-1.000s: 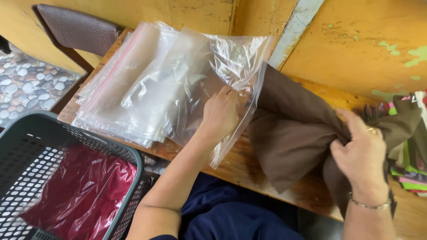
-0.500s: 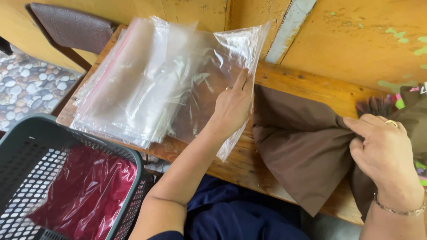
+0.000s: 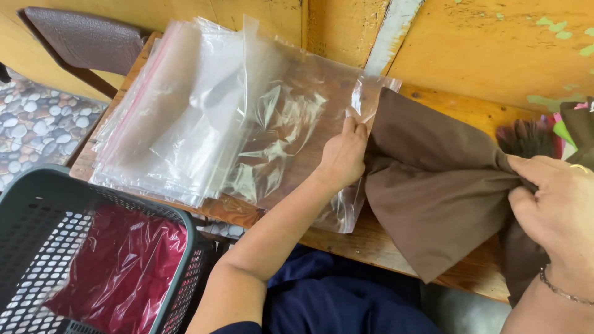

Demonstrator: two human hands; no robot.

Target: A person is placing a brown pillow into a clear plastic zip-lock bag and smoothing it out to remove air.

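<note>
Since earlier, the brown cloth (image 3: 433, 185) has neared the clear bag (image 3: 291, 130), whose mouth the left hand (image 3: 343, 158) pinches; the right hand (image 3: 554, 207) grips the cloth, mid-bagging.

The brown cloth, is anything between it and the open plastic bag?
Nothing visible. The brown cloth, gripped by the right hand, has its folded edge right at the mouth of the clear plastic bag, which the left hand holds open.

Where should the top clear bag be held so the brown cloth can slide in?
Probably by the clear bag's open right edge, upper layer only, coming from the right, where the left hand already pinches it. That mouth faces the brown cloth, bunched in the right hand; the rest lies flat on the bag stack.
</note>
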